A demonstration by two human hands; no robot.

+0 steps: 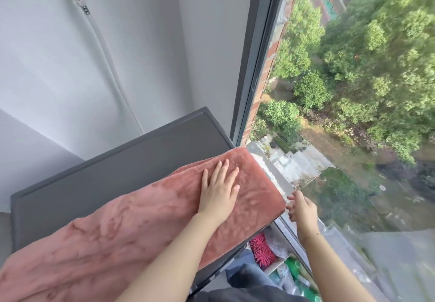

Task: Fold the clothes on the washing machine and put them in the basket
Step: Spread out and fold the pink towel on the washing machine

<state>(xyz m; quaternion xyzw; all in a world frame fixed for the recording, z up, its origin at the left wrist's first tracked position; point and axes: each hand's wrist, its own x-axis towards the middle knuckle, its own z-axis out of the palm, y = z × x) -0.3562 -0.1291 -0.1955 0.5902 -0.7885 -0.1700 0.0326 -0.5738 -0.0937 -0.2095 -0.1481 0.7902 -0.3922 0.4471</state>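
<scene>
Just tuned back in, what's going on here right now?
A person is folding a pink fleece cloth laid across the grey washing machine top beside the window. The left hand presses flat on the cloth. The right hand is at the cloth's end by the glass, fingers loose. No basket is clearly in view yet.

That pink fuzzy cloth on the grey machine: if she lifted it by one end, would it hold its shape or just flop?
Probably flop: the pink cloth drapes over the washing machine edge and shows soft dents. It looks plush and thick, so likely fairly weighty for a cloth. The left hand pressing it flat suggests it could slide; the right hand is at its end.
</scene>
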